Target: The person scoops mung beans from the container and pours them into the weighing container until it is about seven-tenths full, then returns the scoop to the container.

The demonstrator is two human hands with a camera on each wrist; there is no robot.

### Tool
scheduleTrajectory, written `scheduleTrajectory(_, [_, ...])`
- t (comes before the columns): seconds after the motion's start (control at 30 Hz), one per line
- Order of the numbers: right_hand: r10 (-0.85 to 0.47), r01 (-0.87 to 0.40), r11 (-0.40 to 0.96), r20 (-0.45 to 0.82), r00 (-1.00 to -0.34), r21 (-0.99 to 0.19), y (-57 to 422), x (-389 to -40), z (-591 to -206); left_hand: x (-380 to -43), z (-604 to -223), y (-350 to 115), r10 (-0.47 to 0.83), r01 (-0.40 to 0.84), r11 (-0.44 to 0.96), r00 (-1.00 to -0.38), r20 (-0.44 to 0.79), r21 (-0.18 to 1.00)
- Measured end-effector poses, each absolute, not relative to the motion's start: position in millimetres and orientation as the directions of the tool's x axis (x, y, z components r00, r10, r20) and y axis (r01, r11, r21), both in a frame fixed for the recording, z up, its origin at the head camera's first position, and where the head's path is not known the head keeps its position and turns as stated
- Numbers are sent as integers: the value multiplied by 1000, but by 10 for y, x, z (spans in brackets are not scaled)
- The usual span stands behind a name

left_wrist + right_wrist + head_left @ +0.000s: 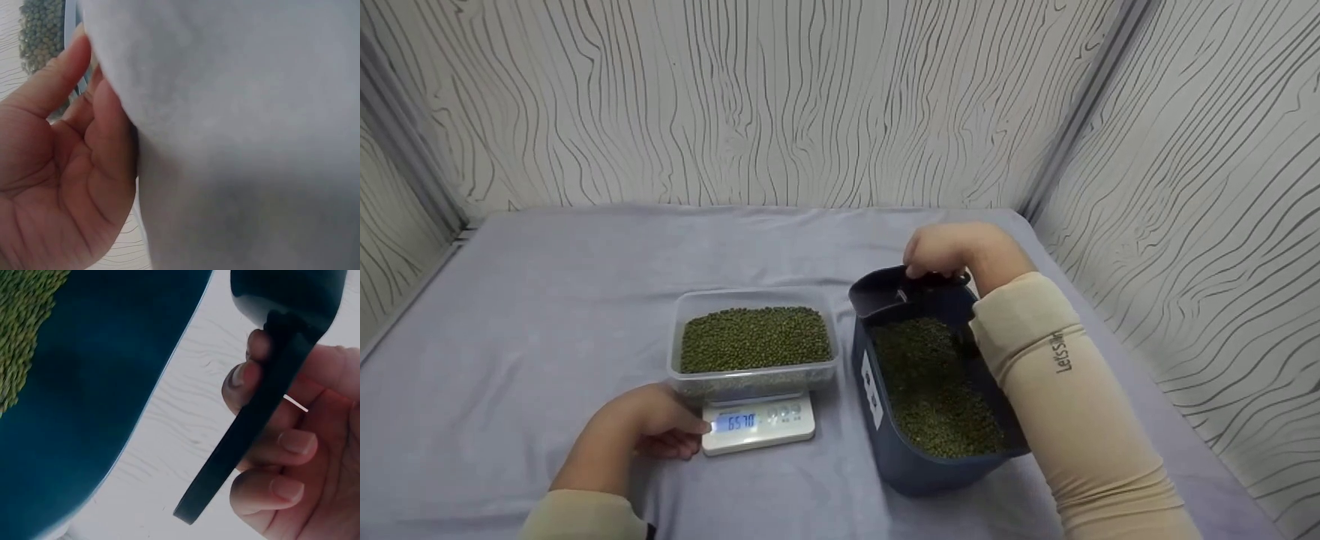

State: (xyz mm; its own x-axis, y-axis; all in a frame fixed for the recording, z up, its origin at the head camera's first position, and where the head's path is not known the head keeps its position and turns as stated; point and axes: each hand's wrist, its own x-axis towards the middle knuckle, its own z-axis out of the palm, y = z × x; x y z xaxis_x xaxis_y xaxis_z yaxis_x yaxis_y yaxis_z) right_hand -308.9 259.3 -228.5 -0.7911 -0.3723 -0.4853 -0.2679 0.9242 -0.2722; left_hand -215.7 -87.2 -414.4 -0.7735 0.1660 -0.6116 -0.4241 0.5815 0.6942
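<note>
My left hand [664, 424] rests on the cloth beside the white digital scale [799, 427]. Its thumb touches the scale's left edge, and the other fingers lie loosely bent. On the scale stands a clear plastic container [679, 311] holding green mung beans [757, 337]. My right hand [949, 251] grips the handle of a black scoop [247, 422] over the far end of a dark blue bin [885, 465]. More mung beans [952, 427] fill the bottom of that bin. In the head view, the hand hides part of the scoop.
A wrinkled pale purple cloth [547, 300] covers the table. Panels with a wood-grain line pattern [735, 97] stand behind and at both sides. The scale's lit display [739, 421] shows digits that look like 657.0. A white label [871, 390] sits on the bin's left side.
</note>
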Motion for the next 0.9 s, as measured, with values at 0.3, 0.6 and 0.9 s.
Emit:
scheduleTrajectory(0.3, [-291,-288,955,-436,-852,-74,2744,-3049,-2315,-2155,-4151,-877,176,-429,558,-776,-606,711])
scheduleTrajectory(0.6, [-172,-274,916,-328,-929,294,2527,-2992,-2602,-2146,-4141,-874,174,-430,566,-772,-611,703])
scheduleTrajectory(0.9, [-98,-218,860,-271,-958,461,2310,-2981,-2929,-2157,-4147,-875,164,-441,566,-768,-619,697])
